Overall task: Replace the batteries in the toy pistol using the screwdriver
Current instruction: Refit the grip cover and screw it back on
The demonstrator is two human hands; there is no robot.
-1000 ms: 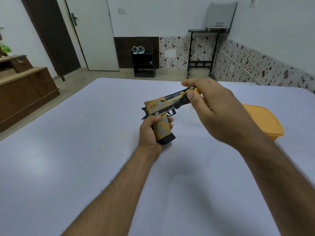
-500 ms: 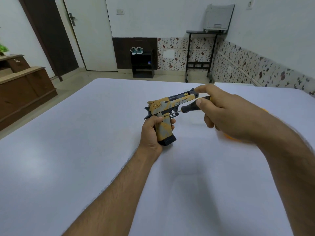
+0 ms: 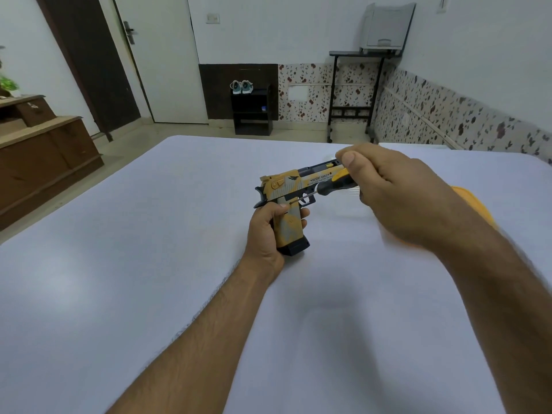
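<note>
Room: white walls, speckled tile band low on far + right walls; white door back left, dark door leaf beside it.
Surface: big white table fills lower view; both forearms reach over it.
Toy pistol: yellow/grey w/ black slide, held upright above table centre, muzzle pointing right + away, black mag base down, just over the tabletop.
L hand: fingers + thumb wrapped round pistol grip from the left/back; firm hold.
Screwdriver: black + yellow handle, thin shaft slanting down-left; tip meets pistol frame at top of grip, just behind trigger guard.
R hand: fingers curled round screwdriver handle, thumb on top near the slide; hand sits right of the pistol, slightly blurred.
Orange container: on table behind R wrist, mostly hidden; only a curved edge shows.
Bkgd: black shoe rack w/ pair of pale shoes on top; black stand carrying a grey printer-like box; wooden cabinet at left.
Vs 1.0 s ago: R hand was higher, covering muzzle end, driver handle lying along slide; container lid was mostly visible then.
Vs 0.5 s ago: driver tip nearer the frame now, shaft steeper; more yellow of handle shows. L-hand hold + pistol pose about same.
</note>
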